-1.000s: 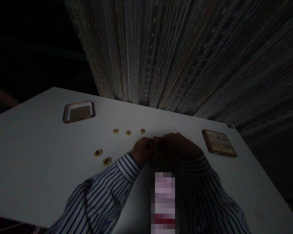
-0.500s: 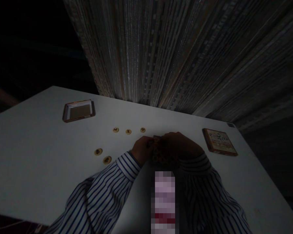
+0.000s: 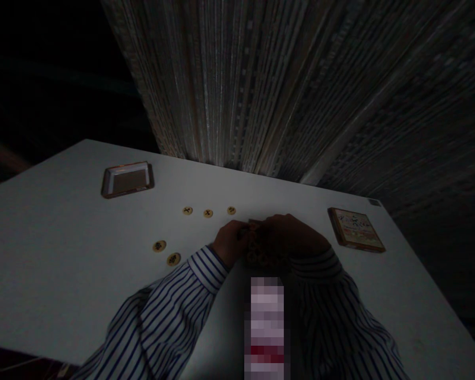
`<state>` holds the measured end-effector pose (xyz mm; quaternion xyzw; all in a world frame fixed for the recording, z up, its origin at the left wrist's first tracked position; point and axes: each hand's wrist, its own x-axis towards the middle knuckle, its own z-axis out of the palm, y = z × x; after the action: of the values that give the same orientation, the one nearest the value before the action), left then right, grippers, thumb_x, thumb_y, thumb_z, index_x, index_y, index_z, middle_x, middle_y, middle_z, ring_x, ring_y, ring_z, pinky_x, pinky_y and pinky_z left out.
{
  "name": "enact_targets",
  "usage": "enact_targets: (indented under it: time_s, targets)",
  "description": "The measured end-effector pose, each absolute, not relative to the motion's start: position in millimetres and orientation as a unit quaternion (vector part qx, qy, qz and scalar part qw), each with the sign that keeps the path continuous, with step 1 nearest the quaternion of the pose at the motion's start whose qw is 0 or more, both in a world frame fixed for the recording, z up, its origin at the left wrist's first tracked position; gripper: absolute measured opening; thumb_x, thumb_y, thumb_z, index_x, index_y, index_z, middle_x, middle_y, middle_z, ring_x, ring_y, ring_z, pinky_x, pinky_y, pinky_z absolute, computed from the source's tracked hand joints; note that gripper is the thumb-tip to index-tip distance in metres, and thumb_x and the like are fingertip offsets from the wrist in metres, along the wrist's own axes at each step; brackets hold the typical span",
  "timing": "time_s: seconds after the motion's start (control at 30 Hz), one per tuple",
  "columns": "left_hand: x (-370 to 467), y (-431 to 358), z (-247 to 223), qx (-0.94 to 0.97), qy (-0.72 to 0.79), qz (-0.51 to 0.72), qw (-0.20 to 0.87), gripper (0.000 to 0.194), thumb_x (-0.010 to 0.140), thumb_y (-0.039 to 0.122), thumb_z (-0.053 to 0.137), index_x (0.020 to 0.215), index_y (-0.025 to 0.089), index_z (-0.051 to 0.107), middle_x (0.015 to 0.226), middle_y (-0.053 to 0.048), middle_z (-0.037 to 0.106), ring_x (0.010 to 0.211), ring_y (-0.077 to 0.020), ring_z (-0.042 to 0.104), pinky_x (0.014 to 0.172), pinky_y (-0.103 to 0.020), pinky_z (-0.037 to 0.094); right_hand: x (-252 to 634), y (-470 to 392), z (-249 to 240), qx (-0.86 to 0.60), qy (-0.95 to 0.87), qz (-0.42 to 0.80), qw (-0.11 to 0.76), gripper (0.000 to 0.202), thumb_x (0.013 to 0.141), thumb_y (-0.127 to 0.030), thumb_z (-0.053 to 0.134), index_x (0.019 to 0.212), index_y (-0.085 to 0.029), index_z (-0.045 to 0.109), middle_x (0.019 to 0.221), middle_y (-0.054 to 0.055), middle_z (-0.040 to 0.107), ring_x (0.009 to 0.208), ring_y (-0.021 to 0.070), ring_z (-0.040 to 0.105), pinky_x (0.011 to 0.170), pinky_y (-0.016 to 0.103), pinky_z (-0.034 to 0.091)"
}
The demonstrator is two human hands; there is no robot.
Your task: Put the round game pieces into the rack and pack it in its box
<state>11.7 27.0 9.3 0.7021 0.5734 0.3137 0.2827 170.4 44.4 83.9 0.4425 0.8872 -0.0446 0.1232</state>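
Observation:
My left hand (image 3: 230,240) is closed, its curled fingertips at the left edge of a cluster of Chinese chess pieces (image 3: 257,254) in deep shadow. Bent over the far right side of the same cluster is my right hand (image 3: 295,235), its fingers bent and closed. What either hand pinches is too dark to make out. Whether a tray lies under the cluster I cannot tell. Beyond my left hand, three round chess pieces lie in a row, among them one piece (image 3: 208,213) in the middle. Two more pieces, one nearer me (image 3: 173,259), lie to the left.
An open shallow box (image 3: 151,175) stands at the back left of the white table (image 3: 63,253). At the right lies a flat box or lid (image 3: 356,229) with a printed picture. A striped curtain (image 3: 229,79) hangs behind the table's far edge.
Both hands stay almost in place over the cluster. Slightly more of the pieces shows between them. The loose pieces and boxes have not moved.

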Motion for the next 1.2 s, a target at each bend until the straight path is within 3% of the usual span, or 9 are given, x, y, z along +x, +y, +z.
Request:
enact_targets:
  time_s: [1.2]
  targets:
    - [13.2, 27.0, 12.8, 0.702, 0.575, 0.314, 0.28, 0.021, 0.073, 0.021, 0.059, 0.093, 0.017, 0.065, 0.088, -0.005, 0.067, 0.08, -0.0179, 0.062, 0.073, -0.031, 0.05, 172.1, 45.0, 90.8, 0.457, 0.878, -0.073, 0.12, 0.027, 0.084, -0.023, 0.041, 0.098, -0.021, 0.064, 0.093, 0.008, 0.068, 0.08, 0.0189, 0.063, 0.062, 0.027, 0.043]
